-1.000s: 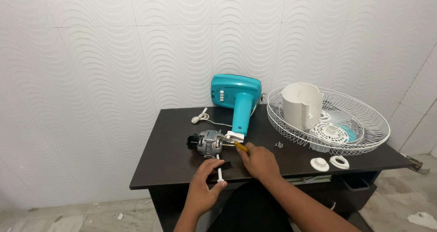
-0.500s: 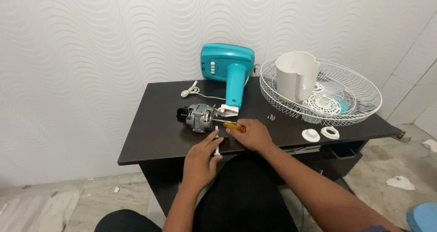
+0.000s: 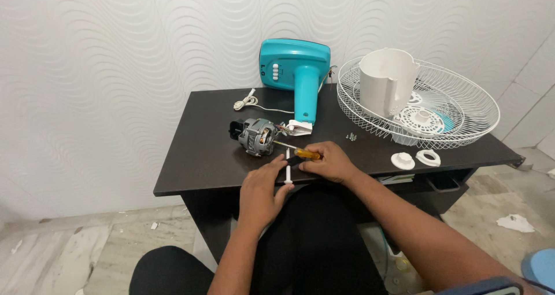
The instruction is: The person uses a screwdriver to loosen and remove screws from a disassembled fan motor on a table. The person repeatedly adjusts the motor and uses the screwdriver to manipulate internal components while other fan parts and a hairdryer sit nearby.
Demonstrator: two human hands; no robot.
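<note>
A small metal fan motor [image 3: 257,136] lies on the dark table [image 3: 196,156], wired to a teal fan base [image 3: 295,63] standing at the back. My right hand [image 3: 329,162] grips a screwdriver with an orange handle [image 3: 305,153], its shaft pointing left at the motor. My left hand [image 3: 263,194] rests at the table's front edge, its fingers on a thin white rod [image 3: 287,168] lying there.
A white wire fan guard [image 3: 457,107] lies at the right, holding a white plastic housing [image 3: 386,81] and a round grille part. Two white round caps [image 3: 415,158], small screws [image 3: 350,136] and a white cord [image 3: 247,103] lie on the table. An open drawer sits below right.
The view has drifted, putting the table lower and more central. Both hands stay at the front edge with the screwdriver and the white rod; my left hand now lies flatter on the rod.
</note>
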